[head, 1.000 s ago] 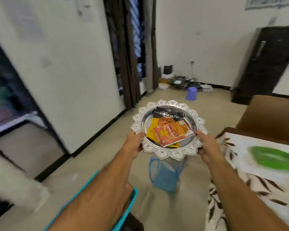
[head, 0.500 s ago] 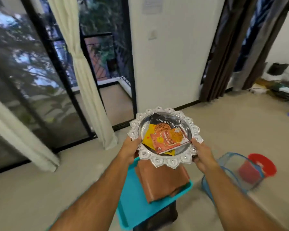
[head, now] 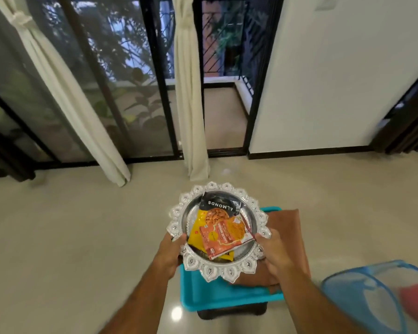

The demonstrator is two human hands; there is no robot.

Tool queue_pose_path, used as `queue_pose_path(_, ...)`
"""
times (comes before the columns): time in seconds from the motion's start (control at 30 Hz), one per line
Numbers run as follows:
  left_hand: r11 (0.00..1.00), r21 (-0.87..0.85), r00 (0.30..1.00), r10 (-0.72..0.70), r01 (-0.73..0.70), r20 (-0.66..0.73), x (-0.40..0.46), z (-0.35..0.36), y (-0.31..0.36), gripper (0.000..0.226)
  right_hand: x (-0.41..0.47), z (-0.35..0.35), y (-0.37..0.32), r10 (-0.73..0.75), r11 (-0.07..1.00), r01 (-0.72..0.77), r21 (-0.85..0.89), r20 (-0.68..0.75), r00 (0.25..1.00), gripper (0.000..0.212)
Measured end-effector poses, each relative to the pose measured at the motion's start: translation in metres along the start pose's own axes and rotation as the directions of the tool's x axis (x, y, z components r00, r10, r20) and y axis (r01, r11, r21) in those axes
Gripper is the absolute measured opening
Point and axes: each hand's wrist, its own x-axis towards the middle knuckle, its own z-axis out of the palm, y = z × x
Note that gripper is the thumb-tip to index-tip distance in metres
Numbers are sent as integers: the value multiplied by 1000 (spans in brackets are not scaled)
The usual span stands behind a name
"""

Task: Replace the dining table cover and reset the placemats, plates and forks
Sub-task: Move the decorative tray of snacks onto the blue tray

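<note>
I hold an ornate silver plate (head: 249, 267) with a scalloped rim in front of me, above the floor. My left hand (head: 170, 253) grips its left rim and my right hand (head: 274, 253) grips its right rim. Three snack packets lie in the plate: a black almonds packet (head: 219, 204), a yellow packet (head: 196, 233) and an orange packet (head: 223, 237) on top. Below the plate stands a turquoise tray (head: 217, 295) on a dark stool, with a folded brown cloth (head: 287, 227) lying on it.
A blue mesh basket (head: 362, 297) with something red inside stands at the lower right. Glass sliding doors (head: 140, 80) with cream curtains (head: 191, 92) fill the far wall, beside a white wall (head: 336, 68). Beige tiled floor (head: 70, 237) spreads to the left.
My view has swung left, away from the dining table toward the glass doors. The plate stays in both hands and now hangs over the turquoise tray with the brown cloth.
</note>
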Motion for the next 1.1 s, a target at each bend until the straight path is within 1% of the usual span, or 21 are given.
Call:
queue_pose_path(0.07,1000,-5,999,-11,11,-35,18,-15,-24,32,33,9,32,68,997,-68,-23,15,998,36)
queue_pose_path(0.1,1000,-5,999,-16,16,-49,26,-21,-35,32,49,13,49,97,995,-96,-28,27,995,37)
queue_pose_path(0.23,1000,-11,995,-18,17,-93,51,-39,-70,32,70,29,80,173,985,-173,22,30,985,26)
queue_pose_path(0.33,1000,-2,996,13,-14,-87,66,-36,-79,31,81,32,89,181,982,-182,42,10,983,18)
queue_pose_path(0.4,1000,13,995,11,-10,-100,74,-31,-82,33,86,29,91,172,984,-172,37,-8,985,14)
queue_pose_path(0.43,1000,17,994,-2,4,-107,77,-30,-85,33,88,27,94,176,984,-176,26,-20,984,13)
queue_pose_path(0.5,999,24,993,-26,29,-113,79,-29,-93,32,90,23,100,208,978,-208,-8,-29,978,18)
queue_pose_path(0.57,999,19,993,-42,44,-109,77,-30,-102,31,91,19,107,225,974,-225,-13,-13,974,20)
queue_pose_path(0.63,998,-7,992,-60,60,-115,73,-31,-110,31,91,16,114,231,973,-231,-18,-3,973,19)
queue_pose_path(0.8,995,-40,986,-100,96,-130,74,-36,-127,32,98,13,127,227,973,-227,-35,7,974,25)
queue_pose_path(0.93,993,-45,982,-114,109,-149,78,-39,-134,31,105,15,130,183,982,-181,-62,21,983,30)
queue_pose_path(1.0,991,-28,978,-133,130,-163,79,-39,-134,27,108,16,130,165,984,-163,-78,30,986,31)
queue_pose_path(1.1,989,34,971,-135,144,-197,81,-40,-133,21,110,19,131,128,987,-127,-96,4,992,32)
